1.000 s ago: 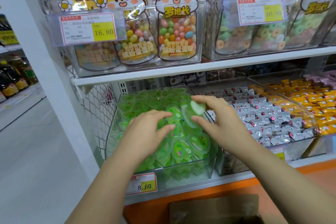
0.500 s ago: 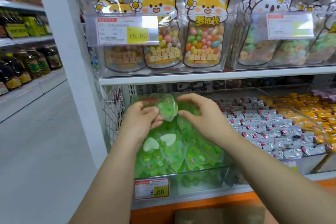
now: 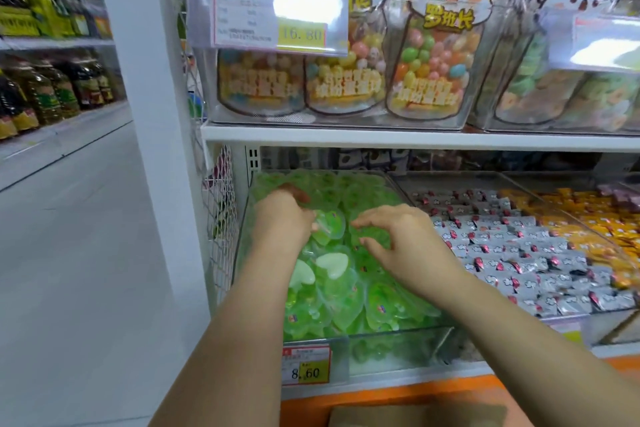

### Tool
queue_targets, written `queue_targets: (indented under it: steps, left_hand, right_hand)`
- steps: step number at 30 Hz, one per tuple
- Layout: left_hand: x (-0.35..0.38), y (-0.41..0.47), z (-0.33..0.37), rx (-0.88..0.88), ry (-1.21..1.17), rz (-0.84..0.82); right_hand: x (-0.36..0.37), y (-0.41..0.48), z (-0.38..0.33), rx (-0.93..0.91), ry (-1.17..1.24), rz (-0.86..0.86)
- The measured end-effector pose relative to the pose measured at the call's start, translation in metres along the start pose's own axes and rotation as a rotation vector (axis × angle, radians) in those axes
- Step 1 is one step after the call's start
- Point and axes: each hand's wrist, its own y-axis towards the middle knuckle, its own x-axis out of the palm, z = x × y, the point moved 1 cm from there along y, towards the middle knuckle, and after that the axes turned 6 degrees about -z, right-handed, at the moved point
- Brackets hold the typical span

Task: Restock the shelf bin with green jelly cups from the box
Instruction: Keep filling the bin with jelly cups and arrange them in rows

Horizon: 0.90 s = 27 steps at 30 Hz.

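Setting: a shop aisle with a pale floor [image 3: 79, 253]; oil bottles [image 3: 52, 90] stand on shelving well off to the left.
Shelf: a white shelf unit [image 3: 381, 140], with fox-printed sweet bags [image 3: 433, 55] in clear boxes on the upper level behind a 16.80 price tag [image 3: 280, 19].
Shelf bin: a clear shelf bin [image 3: 391, 336] at the left end of the lower level, carrying an 8.60 price tag [image 3: 305, 366] on its front.
Task items: the green jelly cups [image 3: 346, 291] are heart-shaped and heaped inside the bin nearly to its front wall; two show pale undersides.
Left hand: the left hand [image 3: 282, 218] reaches over the rear left of the heap, fingers curled, thumb and fingers pinching a single cup [image 3: 330, 227] held tilted just above the pile.
Right hand: the right hand [image 3: 405, 241] is slack, fingers spread and gently arched, grasping nothing; motion blur makes it uncertain whether its fingertips touch the cups beneath.
Spacing: the hands are near each other, the single cup between them.
Neighbouring bins: silver-wrapped sweets [image 3: 519, 253] just beside on the right, yellow-wrapped sweets [image 3: 606, 218] beyond.
Box: a cardboard box [image 3: 381, 416] shows at the bottom edge, below the orange base strip [image 3: 398, 392].
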Motion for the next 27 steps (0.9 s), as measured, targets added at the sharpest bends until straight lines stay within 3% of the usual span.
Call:
queue_targets:
  steps: [5, 17, 23, 27]
  left_hand:
    - [0.002, -0.003, -0.002, -0.023, -0.026, -0.015]
    - [0.001, -0.017, -0.005, -0.033, -0.167, -0.138]
    - [-0.023, -0.042, 0.003, 0.105, 0.096, -0.064]
    - [-0.038, -0.063, 0.002, 0.172, 0.174, -0.070]
  right_hand:
    - [0.004, -0.005, 0.001, 0.011, -0.164, -0.151]
    - [-0.002, -0.012, 0.002, 0.015, -0.132, -0.198]
    - [-0.011, -0.016, -0.005, -0.029, -0.072, -0.150]
    - [-0.016, -0.019, -0.026, -0.155, 0.027, -0.115]
